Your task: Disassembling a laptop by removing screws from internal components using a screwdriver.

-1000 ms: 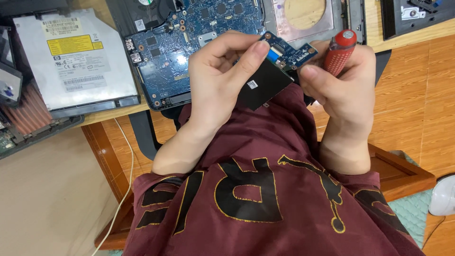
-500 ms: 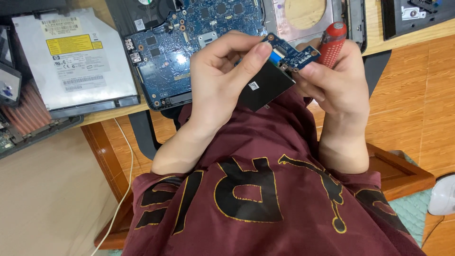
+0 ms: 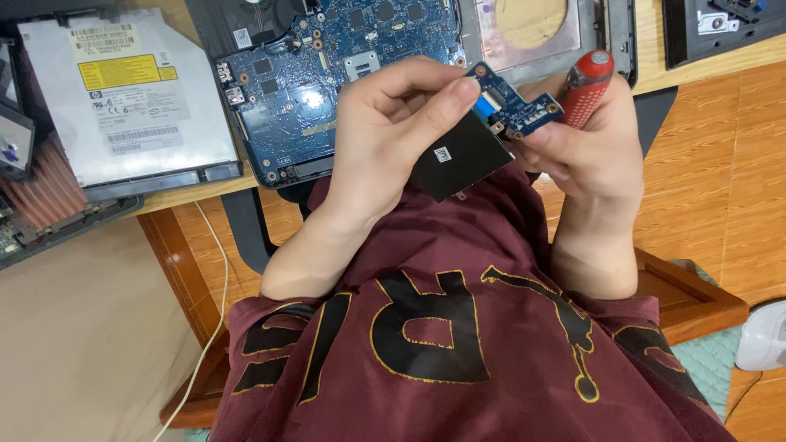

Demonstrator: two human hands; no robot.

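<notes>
My left hand pinches a small blue circuit board that has a black flat panel attached under it. My right hand grips the same board from the right side and also holds a screwdriver with a red handle tucked in its fingers. Both hands are held close above my lap, over a dark red shirt with black letters.
A stripped laptop with a blue motherboard lies on the wooden table edge just beyond my hands. A silver optical drive sits at left beside a copper heatsink. A black part rests at far right. Wooden floor lies below.
The red screwdriver handle has slid a little lower and closer into my right hand. The board and both hands stay nearly in place.
</notes>
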